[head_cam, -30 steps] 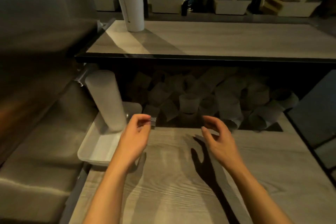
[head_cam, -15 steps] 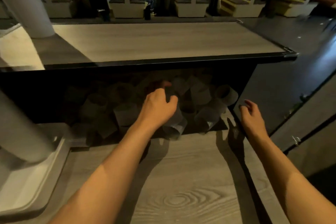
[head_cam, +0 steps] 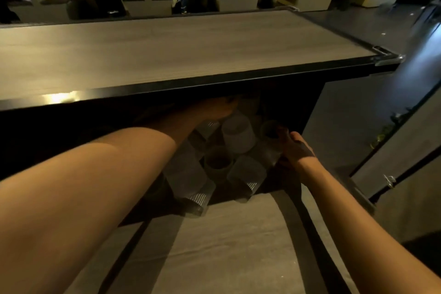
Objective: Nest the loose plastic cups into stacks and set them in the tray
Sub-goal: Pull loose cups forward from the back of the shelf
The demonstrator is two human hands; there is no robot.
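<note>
The loose plastic cups (head_cam: pixel 229 153) lie jumbled in a dark recess under the raised counter (head_cam: pixel 191 55), tipped every way, some mouths up, some on their sides. My right hand (head_cam: pixel 296 150) sits at the pile's right edge, its fingers curled round a translucent cup (head_cam: pixel 270 148) there. My left hand (head_cam: pixel 214 110) reaches deeper, above the pile and just under the counter's black lip; shadow hides its fingers, so I cannot tell whether they grasp anything. The wood-grain tabletop (head_cam: pixel 226 246) lies nearer to me than the pile. The tray is not in view. I judge the risk is in the dark: I could pinch a thin wall and buckle it, or drag one cup out and send its neighbours rolling off the recess edge onto the tabletop.
</note>
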